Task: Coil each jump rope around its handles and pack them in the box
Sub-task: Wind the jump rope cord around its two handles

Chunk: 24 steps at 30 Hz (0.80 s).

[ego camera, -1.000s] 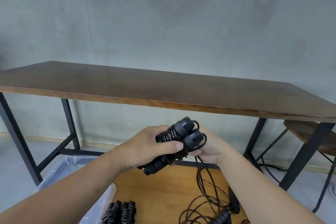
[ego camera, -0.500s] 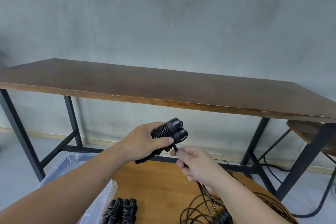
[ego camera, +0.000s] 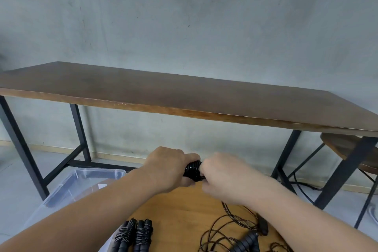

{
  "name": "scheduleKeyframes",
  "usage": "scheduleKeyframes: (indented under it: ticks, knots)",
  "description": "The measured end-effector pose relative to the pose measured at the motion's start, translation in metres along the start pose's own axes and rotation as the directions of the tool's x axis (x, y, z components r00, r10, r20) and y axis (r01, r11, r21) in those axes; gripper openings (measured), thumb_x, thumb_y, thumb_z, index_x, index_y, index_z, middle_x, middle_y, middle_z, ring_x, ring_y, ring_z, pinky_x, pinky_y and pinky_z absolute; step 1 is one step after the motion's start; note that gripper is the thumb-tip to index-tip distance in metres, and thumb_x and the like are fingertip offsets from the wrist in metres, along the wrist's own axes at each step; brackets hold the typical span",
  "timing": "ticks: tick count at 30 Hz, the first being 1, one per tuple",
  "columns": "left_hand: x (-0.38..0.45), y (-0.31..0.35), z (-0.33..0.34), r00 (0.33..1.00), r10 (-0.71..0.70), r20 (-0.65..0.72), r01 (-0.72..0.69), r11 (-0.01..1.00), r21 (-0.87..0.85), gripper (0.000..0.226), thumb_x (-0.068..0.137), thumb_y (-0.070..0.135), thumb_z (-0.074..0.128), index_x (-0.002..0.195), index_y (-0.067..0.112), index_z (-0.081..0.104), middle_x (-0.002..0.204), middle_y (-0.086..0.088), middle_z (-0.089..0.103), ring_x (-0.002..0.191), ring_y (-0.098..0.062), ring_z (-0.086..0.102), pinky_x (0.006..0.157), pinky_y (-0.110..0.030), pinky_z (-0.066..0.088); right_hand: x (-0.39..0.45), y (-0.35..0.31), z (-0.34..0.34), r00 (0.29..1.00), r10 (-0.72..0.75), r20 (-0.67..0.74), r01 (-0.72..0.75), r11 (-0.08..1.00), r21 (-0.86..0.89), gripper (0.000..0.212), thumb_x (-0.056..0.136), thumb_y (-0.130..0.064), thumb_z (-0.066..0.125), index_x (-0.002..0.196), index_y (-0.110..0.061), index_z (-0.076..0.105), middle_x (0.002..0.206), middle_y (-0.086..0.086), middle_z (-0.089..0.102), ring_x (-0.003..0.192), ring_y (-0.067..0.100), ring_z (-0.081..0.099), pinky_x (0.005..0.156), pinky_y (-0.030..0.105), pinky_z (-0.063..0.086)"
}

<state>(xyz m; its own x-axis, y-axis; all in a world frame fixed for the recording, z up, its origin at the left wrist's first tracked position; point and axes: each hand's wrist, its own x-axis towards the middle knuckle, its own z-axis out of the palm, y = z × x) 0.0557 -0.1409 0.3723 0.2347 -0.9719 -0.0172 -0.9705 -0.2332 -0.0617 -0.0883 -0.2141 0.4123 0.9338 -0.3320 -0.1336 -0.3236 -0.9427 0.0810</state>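
Observation:
My left hand (ego camera: 169, 168) grips a black jump rope bundle (ego camera: 193, 171), its cord wound round the paired handles. My right hand (ego camera: 223, 176) closes on the bundle's right end, fingers curled over the cord there. Both hands hover above a small round wooden table (ego camera: 184, 208). Two coiled rope bundles (ego camera: 134, 235) lie at the table's near left edge. Loose black ropes (ego camera: 235, 233) with handles sprawl on the table's right side. A clear plastic box (ego camera: 77, 182) stands on the floor at the left, partly behind my left forearm.
A long dark wooden desk (ego camera: 184, 96) on black metal legs stands ahead against a grey wall. A wooden stool (ego camera: 351, 149) with black legs is at the right, with a cable on the floor beneath it.
Both hands dropped lower toward the round table. My right hand moved from pulling the cord below the bundle up to the bundle's end, and the handles are now mostly covered by my hands.

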Motion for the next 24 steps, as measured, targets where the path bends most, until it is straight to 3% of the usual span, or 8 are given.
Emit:
scheduleKeyframes:
  ticks: [4, 6, 8, 10, 13, 16, 20, 24]
  knots:
    - [-0.002, 0.004, -0.002, 0.998, 0.057, 0.018, -0.057, 0.998, 0.008, 0.061, 0.08, 0.074, 0.057, 0.131, 0.041, 0.046, 0.099, 0.006, 0.067, 0.092, -0.019, 0.062, 0.07, -0.031, 0.044, 0.002, 0.017, -0.026, 0.994, -0.11, 0.004, 0.11, 0.99, -0.089, 0.018, 0.094, -0.029, 0.06, 0.101, -0.02, 0.073, 0.089, -0.001, 0.069, 0.08, 0.016, 0.063, 0.065, 0.03, 0.051]
    - [-0.007, 0.002, -0.004, 0.997, 0.075, 0.012, -0.074, 0.994, -0.081, 0.063, 0.075, 0.08, 0.056, 0.128, 0.048, 0.048, 0.089, 0.012, 0.065, 0.084, -0.012, 0.06, 0.067, -0.028, 0.04, 0.007, 0.033, -0.033, 0.991, -0.13, 0.031, 0.128, 0.99, 0.062, 0.016, 0.09, -0.035, 0.068, 0.097, -0.024, 0.076, 0.086, -0.006, 0.071, 0.076, 0.01, 0.062, 0.066, 0.027, 0.051]
    - [-0.012, 0.001, -0.006, 0.994, 0.105, 0.018, -0.097, 0.962, -0.256, 0.048, 0.072, 0.081, 0.059, 0.109, 0.052, 0.055, 0.07, 0.017, 0.058, 0.069, -0.003, 0.053, 0.063, -0.025, 0.038, 0.013, 0.05, -0.035, 0.985, -0.147, 0.085, 0.111, 0.937, 0.332, 0.013, 0.084, -0.035, 0.075, 0.09, -0.023, 0.078, 0.083, -0.005, 0.072, 0.068, 0.006, 0.062, 0.063, 0.024, 0.051]
    - [-0.015, 0.002, -0.008, 0.989, 0.146, 0.023, -0.119, 0.881, -0.457, 0.03, 0.074, 0.077, 0.062, 0.09, 0.052, 0.057, 0.066, 0.016, 0.059, 0.065, -0.001, 0.054, 0.062, -0.023, 0.04, 0.017, 0.063, -0.035, 0.979, -0.173, 0.108, 0.089, 0.837, 0.54, 0.012, 0.081, -0.032, 0.079, 0.086, -0.022, 0.079, 0.083, -0.002, 0.073, 0.066, 0.009, 0.061, 0.062, 0.022, 0.051]
    - [-0.02, 0.002, -0.013, 0.983, 0.182, 0.023, -0.116, 0.718, -0.686, 0.026, 0.08, 0.062, 0.069, 0.098, 0.043, 0.068, 0.079, 0.011, 0.069, 0.071, -0.002, 0.061, 0.069, -0.024, 0.046, 0.022, 0.075, -0.029, 0.977, -0.199, 0.075, 0.084, 0.687, 0.722, 0.011, 0.08, -0.029, 0.08, 0.086, -0.02, 0.08, 0.083, 0.003, 0.073, 0.065, 0.014, 0.058, 0.064, 0.022, 0.05]
    - [-0.022, 0.001, -0.018, 0.975, 0.219, 0.036, -0.106, 0.604, -0.79, 0.024, 0.085, 0.05, 0.072, 0.104, 0.035, 0.071, 0.08, 0.005, 0.069, 0.069, -0.006, 0.061, 0.065, -0.024, 0.047, 0.024, 0.082, -0.019, 0.975, -0.212, 0.059, 0.065, 0.535, 0.842, 0.01, 0.079, -0.027, 0.079, 0.085, -0.019, 0.079, 0.077, 0.002, 0.07, 0.062, 0.014, 0.055, 0.064, 0.022, 0.049]
    - [-0.022, 0.0, -0.018, 0.974, 0.221, 0.042, -0.081, 0.52, -0.85, 0.028, 0.083, 0.052, 0.071, 0.104, 0.033, 0.071, 0.088, -0.004, 0.074, 0.08, -0.03, 0.069, 0.073, -0.045, 0.056, 0.031, 0.084, 0.006, 0.966, -0.25, 0.06, 0.015, 0.288, 0.958, 0.019, 0.075, -0.035, 0.083, 0.083, -0.019, 0.078, 0.075, 0.001, 0.069, 0.064, 0.015, 0.056, 0.063, 0.023, 0.05]
    - [-0.023, 0.0, -0.017, 0.986, 0.165, -0.026, -0.097, 0.441, -0.892, 0.02, 0.086, 0.044, 0.07, 0.1, 0.029, 0.069, 0.084, 0.008, 0.074, 0.078, -0.012, 0.072, 0.066, -0.019, 0.052, 0.037, 0.087, 0.034, 0.984, -0.173, 0.038, -0.038, 0.004, 0.999, 0.026, 0.082, -0.028, 0.078, 0.096, -0.006, 0.076, 0.095, 0.019, 0.065, 0.085, 0.029, 0.062, 0.079, 0.036, 0.054]
